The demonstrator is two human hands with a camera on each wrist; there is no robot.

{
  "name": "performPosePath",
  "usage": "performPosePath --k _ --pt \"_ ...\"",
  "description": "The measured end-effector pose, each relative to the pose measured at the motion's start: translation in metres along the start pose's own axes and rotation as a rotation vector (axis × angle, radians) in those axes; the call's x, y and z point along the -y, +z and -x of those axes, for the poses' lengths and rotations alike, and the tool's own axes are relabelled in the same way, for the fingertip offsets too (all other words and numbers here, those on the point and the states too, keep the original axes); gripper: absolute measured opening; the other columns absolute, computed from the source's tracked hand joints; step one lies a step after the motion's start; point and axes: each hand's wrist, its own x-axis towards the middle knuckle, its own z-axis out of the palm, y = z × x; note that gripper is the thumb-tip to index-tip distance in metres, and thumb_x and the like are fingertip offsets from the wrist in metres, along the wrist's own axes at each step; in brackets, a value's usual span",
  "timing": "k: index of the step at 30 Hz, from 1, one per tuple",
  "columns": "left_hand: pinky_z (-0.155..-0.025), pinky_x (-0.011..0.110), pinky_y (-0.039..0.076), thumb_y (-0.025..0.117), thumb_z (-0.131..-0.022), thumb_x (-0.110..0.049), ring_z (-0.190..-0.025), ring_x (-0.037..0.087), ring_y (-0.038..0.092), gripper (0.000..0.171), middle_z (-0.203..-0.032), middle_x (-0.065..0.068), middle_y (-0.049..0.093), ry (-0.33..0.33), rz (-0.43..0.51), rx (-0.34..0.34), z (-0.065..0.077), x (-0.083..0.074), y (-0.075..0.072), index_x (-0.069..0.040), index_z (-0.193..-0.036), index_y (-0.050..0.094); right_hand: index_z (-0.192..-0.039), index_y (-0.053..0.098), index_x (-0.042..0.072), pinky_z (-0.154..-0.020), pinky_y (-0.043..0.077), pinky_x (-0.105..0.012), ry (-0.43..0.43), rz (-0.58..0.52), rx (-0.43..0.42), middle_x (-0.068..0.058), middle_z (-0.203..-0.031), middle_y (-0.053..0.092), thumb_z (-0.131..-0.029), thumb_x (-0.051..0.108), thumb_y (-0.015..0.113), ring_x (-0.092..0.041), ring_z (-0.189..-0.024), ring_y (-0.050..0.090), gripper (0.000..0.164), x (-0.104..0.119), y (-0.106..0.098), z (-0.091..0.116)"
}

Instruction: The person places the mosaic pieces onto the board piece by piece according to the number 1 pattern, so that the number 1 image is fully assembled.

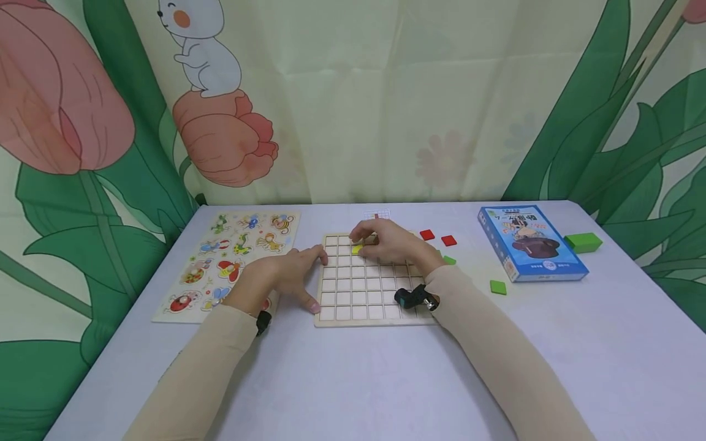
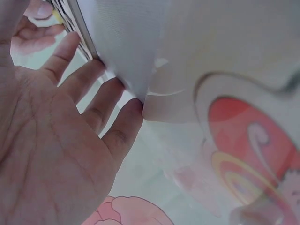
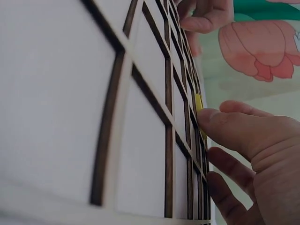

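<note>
A wooden grid board [image 1: 353, 323] with rows of square cells lies flat on the table. My left hand [image 1: 289, 274] rests at its left edge, thumb low and fingers higher up. The left wrist view shows these fingers [image 2: 86, 86] extended against the board's side. Over the board's upper part, my right hand [image 1: 394, 242] pinches a yellow square tile [image 1: 356, 250]. In the right wrist view the thumb lies on the yellow tile [image 3: 198, 100], right at the grid; the index finger is partly hidden behind the thumb.
Left of the board lies a picture puzzle board [image 1: 182, 269] with cartoon insects. To the right are red tiles [image 1: 427, 234], a green tile [image 1: 498, 287], a blue box [image 1: 532, 245] and a green block [image 1: 583, 242]. A small gridded card [image 1: 377, 214] lies behind the board.
</note>
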Motion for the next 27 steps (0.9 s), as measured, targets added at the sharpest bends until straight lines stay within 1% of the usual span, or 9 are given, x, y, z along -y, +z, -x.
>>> performPosePath --k 6,13,17,20,24,27 --pt "-0.103 0.053 0.042 0.093 -0.067 -0.056 -0.132 0.030 0.045 0.094 -0.151 0.008 0.045 0.022 0.010 0.004 -0.003 -0.001 0.001 -0.029 -0.137 0.037 -0.124 0.068 0.010 -0.102 0.051 -0.038 0.006 0.045 0.013 -0.003 -0.115 0.072 -0.096 0.006 0.070 -0.020 -0.112 0.066 0.029 -0.003 0.000 -0.001" --pt "-0.099 0.052 0.044 0.093 -0.065 -0.058 -0.123 0.026 0.048 0.093 -0.145 0.009 0.049 0.015 0.013 0.022 -0.004 -0.001 0.008 -0.032 -0.136 0.038 -0.122 0.069 0.011 -0.102 0.051 -0.038 0.022 0.053 0.034 -0.001 -0.114 0.072 -0.096 0.005 0.069 -0.019 -0.111 0.066 0.027 -0.005 0.004 0.005" --pt "-0.101 0.052 0.043 0.092 -0.066 -0.058 -0.124 0.026 0.048 0.092 -0.145 0.009 0.050 0.028 0.014 0.018 -0.006 -0.002 0.010 -0.032 -0.136 0.038 -0.123 0.069 0.010 -0.104 0.050 -0.039 0.025 0.055 0.041 -0.002 -0.118 0.071 -0.096 0.004 0.067 -0.020 -0.115 0.065 0.028 -0.006 0.004 0.008" --pt "-0.101 0.052 0.043 0.092 -0.066 -0.058 -0.123 0.026 0.048 0.093 -0.144 0.010 0.050 0.023 0.015 0.020 -0.006 -0.003 0.010 -0.032 -0.137 0.038 -0.124 0.069 0.009 -0.105 0.049 -0.041 0.014 0.063 0.047 -0.003 -0.123 0.069 -0.096 0.003 0.067 -0.022 -0.119 0.063 0.029 -0.003 0.002 0.009" --pt "-0.100 0.051 0.044 0.093 -0.065 -0.059 -0.124 0.027 0.048 0.095 -0.146 0.009 0.048 0.005 -0.009 0.019 -0.005 0.000 0.006 -0.031 -0.137 0.037 -0.127 0.069 0.009 -0.107 0.046 -0.043 -0.015 0.087 0.044 -0.005 -0.130 0.065 -0.096 0.004 0.068 -0.025 -0.121 0.060 0.031 0.004 0.001 0.010" --pt "-0.100 0.051 0.044 0.093 -0.064 -0.058 -0.124 0.028 0.047 0.096 -0.148 0.007 0.046 0.010 -0.016 0.010 -0.004 0.001 0.002 -0.031 -0.138 0.036 -0.128 0.068 0.010 -0.109 0.044 -0.045 -0.022 0.107 0.034 -0.007 -0.133 0.063 -0.095 0.005 0.069 -0.027 -0.124 0.058 0.033 0.011 -0.002 0.012"
